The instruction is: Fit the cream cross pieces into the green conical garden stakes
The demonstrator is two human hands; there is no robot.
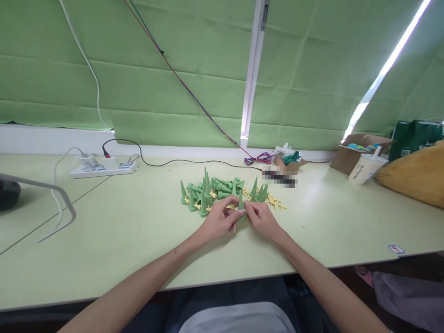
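Observation:
Near the middle of the table, my left hand (pixel 222 218) pinches a green plastic spike (pixel 241 201), which stands point up between my two hands. My right hand (pixel 262 219) is closed, its thumb and fingertips pressed together against the spike's right side. Whatever lies between those fingertips is hidden. Just beyond my left hand is a group of upright green spikes (pixel 203 206), some with small yellow pieces (pixel 212 194) at their sides. Behind them lies a pile of green tubular parts (pixel 224 186). More spikes (pixel 259 193) and loose yellow pieces (pixel 276 202) lie beyond my right hand.
A white power strip (pixel 104 169) lies at the back left, with a black cable running rightward. A pixelated dark object (pixel 279 178) and a small open box (pixel 290 165) are behind the parts. At right are a cardboard box (pixel 347 157), a drink cup (pixel 366 169) and a tan bag (pixel 414 173).

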